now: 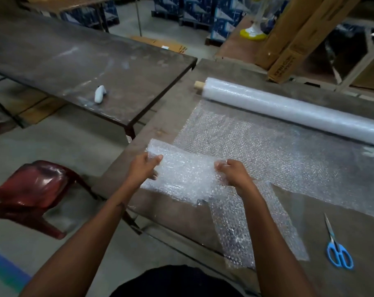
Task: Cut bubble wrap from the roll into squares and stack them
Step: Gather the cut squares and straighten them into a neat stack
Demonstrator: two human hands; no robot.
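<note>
A cut piece of bubble wrap [186,174] lies near the left edge of the worktable [181,215]. My left hand [144,168] grips its left side and my right hand [235,172] grips its right side. Behind it the unrolled sheet [278,146] spreads from the bubble wrap roll [289,108], which lies across the back of the table on a wooden core. A strip of the sheet [256,228] reaches toward the near edge. Blue-handled scissors [337,247] rest shut on the table to my right.
A second dark table [74,61] stands to the left with a white handheld object [99,94] on it. A red plastic chair [32,189] is on the floor at lower left. Cardboard boxes [299,39] and blue cartons stand behind.
</note>
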